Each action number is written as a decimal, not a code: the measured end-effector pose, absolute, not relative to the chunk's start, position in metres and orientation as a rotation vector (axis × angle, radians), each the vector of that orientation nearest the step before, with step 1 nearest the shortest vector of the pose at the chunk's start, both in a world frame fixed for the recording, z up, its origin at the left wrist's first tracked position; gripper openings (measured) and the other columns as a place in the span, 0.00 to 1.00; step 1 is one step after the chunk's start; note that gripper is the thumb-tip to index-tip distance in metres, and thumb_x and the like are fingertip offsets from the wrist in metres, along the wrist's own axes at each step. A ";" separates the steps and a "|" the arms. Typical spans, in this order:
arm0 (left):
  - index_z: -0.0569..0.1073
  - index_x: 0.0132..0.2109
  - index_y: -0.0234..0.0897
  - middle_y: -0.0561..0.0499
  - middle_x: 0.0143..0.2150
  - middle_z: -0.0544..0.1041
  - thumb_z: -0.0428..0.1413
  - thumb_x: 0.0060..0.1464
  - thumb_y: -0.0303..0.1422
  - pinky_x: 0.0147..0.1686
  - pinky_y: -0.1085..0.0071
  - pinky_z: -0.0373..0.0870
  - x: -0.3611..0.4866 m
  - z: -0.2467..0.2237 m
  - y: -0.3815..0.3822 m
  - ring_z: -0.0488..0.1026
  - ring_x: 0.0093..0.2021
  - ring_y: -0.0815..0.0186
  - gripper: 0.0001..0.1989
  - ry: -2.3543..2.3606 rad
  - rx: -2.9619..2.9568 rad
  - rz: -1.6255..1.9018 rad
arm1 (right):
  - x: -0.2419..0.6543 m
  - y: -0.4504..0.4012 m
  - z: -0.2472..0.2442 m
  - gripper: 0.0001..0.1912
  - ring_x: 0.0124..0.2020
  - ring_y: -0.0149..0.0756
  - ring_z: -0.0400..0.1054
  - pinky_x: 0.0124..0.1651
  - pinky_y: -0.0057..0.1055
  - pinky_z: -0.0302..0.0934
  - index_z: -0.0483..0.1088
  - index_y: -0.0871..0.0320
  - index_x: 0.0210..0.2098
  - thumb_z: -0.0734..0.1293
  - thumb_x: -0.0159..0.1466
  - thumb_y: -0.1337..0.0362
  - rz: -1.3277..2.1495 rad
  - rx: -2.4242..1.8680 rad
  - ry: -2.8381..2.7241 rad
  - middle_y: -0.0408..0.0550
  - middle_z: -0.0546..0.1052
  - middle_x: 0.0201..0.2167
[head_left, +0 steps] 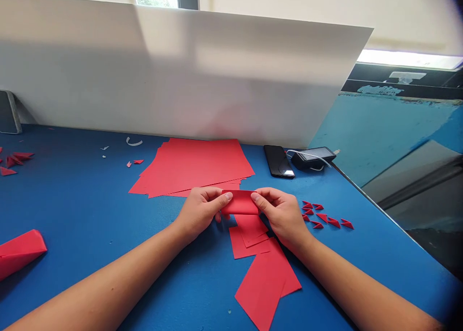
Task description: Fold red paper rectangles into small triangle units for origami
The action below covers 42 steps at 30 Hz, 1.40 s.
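- Fingers (223, 197) and thumbs on both your hands are closed on a small red paper rectangle (239, 202) — your left hand (198, 213) pinches one short end, your right hand (284, 215) the other.
- Pinching both ends seems to keep the paper flat and taut, clear of the blue table (83, 215); you hold it centred between your hands.
- Its face looks smooth and crisp, though your fingers hide both ends, so you can't tell how it's folded there.
- Cut red sheets (262, 278) lie just below your hands, and a red paper stack (191, 167) lies beyond them.
- Small red triangles (323, 218) sit in loose rows beside your right hand, apparently kept within easy reach.
- A phone (278, 161) and power bank (313, 156) rest farther off, near a white board (181, 71).
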<state>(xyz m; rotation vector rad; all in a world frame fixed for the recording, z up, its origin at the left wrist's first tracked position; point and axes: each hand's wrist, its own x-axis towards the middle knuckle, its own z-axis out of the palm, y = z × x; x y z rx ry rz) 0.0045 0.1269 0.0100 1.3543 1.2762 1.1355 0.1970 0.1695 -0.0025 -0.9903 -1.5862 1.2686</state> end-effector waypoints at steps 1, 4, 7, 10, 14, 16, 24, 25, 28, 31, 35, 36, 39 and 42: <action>0.71 0.24 0.34 0.53 0.20 0.74 0.55 0.56 0.40 0.23 0.76 0.60 0.005 0.010 0.127 0.64 0.20 0.72 0.17 1.263 1.344 1.138 | 0.197 0.169 -0.002 0.14 0.28 0.31 0.64 0.31 0.28 0.59 0.73 0.60 0.32 0.68 0.60 0.54 1.277 -0.988 -1.584 0.45 0.74 0.26; 0.71 0.24 0.34 0.54 0.19 0.72 0.55 0.55 0.38 0.22 0.76 0.61 0.006 0.008 0.128 0.63 0.19 0.72 0.15 1.252 1.311 1.150 | 0.197 0.169 -0.002 0.13 0.27 0.30 0.63 0.30 0.27 0.58 0.72 0.60 0.31 0.68 0.59 0.54 1.286 -0.992 -1.572 0.44 0.72 0.25; 0.70 0.22 0.34 0.56 0.15 0.67 0.56 0.54 0.37 0.21 0.76 0.59 0.007 0.007 0.129 0.63 0.17 0.72 0.15 1.288 1.278 1.167 | 0.195 0.167 -0.001 0.13 0.26 0.29 0.61 0.30 0.26 0.57 0.72 0.60 0.30 0.69 0.59 0.55 1.296 -1.006 -1.552 0.43 0.71 0.25; 0.70 0.22 0.34 0.56 0.15 0.66 0.56 0.53 0.36 0.21 0.75 0.60 0.008 0.006 0.129 0.63 0.17 0.72 0.14 1.296 1.234 1.183 | 0.193 0.164 -0.001 0.13 0.26 0.29 0.60 0.29 0.26 0.56 0.71 0.60 0.29 0.69 0.59 0.55 1.339 -1.017 -1.506 0.42 0.70 0.24; 0.71 0.24 0.34 0.55 0.16 0.67 0.56 0.51 0.35 0.21 0.75 0.60 0.008 0.006 0.129 0.64 0.18 0.72 0.12 1.272 1.205 1.191 | 0.191 0.163 0.000 0.13 0.26 0.28 0.59 0.29 0.26 0.56 0.70 0.60 0.29 0.69 0.58 0.55 1.401 -1.024 -1.475 0.43 0.70 0.25; 0.70 0.24 0.34 0.55 0.17 0.67 0.57 0.50 0.35 0.21 0.75 0.60 0.008 0.006 0.129 0.64 0.18 0.72 0.11 1.234 1.215 1.168 | 0.191 0.164 0.000 0.14 0.25 0.28 0.59 0.28 0.25 0.55 0.70 0.60 0.29 0.69 0.58 0.55 1.421 -1.022 -1.476 0.42 0.69 0.24; 0.76 0.32 0.32 0.52 0.25 0.73 0.59 0.48 0.34 0.25 0.76 0.62 0.007 0.011 0.127 0.66 0.24 0.71 0.08 1.205 1.301 1.055 | 0.196 0.163 0.001 0.12 0.21 0.26 0.53 0.24 0.25 0.50 0.69 0.60 0.28 0.68 0.59 0.57 1.426 -0.996 -1.638 0.39 0.65 0.20; 0.77 0.31 0.32 0.52 0.24 0.73 0.59 0.48 0.34 0.25 0.76 0.62 0.007 0.011 0.127 0.66 0.25 0.71 0.08 1.197 1.311 1.043 | 0.196 0.162 0.002 0.11 0.21 0.26 0.54 0.24 0.25 0.50 0.69 0.60 0.28 0.67 0.59 0.57 1.420 -0.988 -1.661 0.39 0.65 0.20; 0.77 0.29 0.33 0.52 0.24 0.74 0.59 0.47 0.34 0.25 0.75 0.61 0.006 0.011 0.126 0.66 0.25 0.70 0.08 1.175 1.343 1.034 | 0.195 0.160 0.003 0.10 0.22 0.27 0.54 0.25 0.26 0.51 0.69 0.60 0.28 0.67 0.59 0.58 1.399 -0.971 -1.714 0.40 0.65 0.21; 0.76 0.28 0.33 0.52 0.24 0.74 0.60 0.47 0.34 0.26 0.75 0.61 0.007 0.009 0.127 0.67 0.25 0.69 0.07 1.176 1.365 1.059 | 0.194 0.160 0.004 0.10 0.22 0.28 0.55 0.25 0.26 0.52 0.69 0.59 0.28 0.67 0.59 0.59 1.377 -0.972 -1.738 0.39 0.66 0.21; 0.77 0.28 0.33 0.52 0.24 0.74 0.60 0.47 0.34 0.26 0.76 0.62 0.007 0.008 0.127 0.67 0.25 0.70 0.07 1.200 1.354 1.102 | 0.194 0.161 0.004 0.10 0.23 0.28 0.58 0.27 0.26 0.54 0.69 0.58 0.28 0.67 0.59 0.58 1.331 -0.971 -1.736 0.40 0.67 0.22; 0.77 0.28 0.33 0.52 0.24 0.75 0.59 0.47 0.34 0.27 0.76 0.62 0.007 0.008 0.127 0.67 0.25 0.70 0.07 1.205 1.354 1.111 | 0.194 0.161 0.004 0.10 0.23 0.29 0.60 0.28 0.27 0.56 0.69 0.58 0.29 0.67 0.60 0.58 1.327 -0.965 -1.730 0.40 0.68 0.23; 0.77 0.29 0.33 0.52 0.25 0.75 0.59 0.48 0.33 0.28 0.75 0.63 0.008 0.008 0.126 0.68 0.26 0.69 0.07 1.220 1.363 1.176 | 0.192 0.160 0.008 0.10 0.30 0.33 0.66 0.34 0.28 0.61 0.70 0.57 0.35 0.68 0.59 0.57 1.336 -0.938 -1.682 0.43 0.72 0.29; 0.76 0.29 0.33 0.52 0.25 0.75 0.59 0.49 0.33 0.28 0.76 0.63 0.012 0.011 0.123 0.68 0.27 0.70 0.07 1.235 1.354 1.276 | 0.188 0.154 0.016 0.21 0.34 0.35 0.70 0.37 0.31 0.64 0.65 0.55 0.47 0.71 0.55 0.59 1.395 -0.936 -1.636 0.44 0.74 0.33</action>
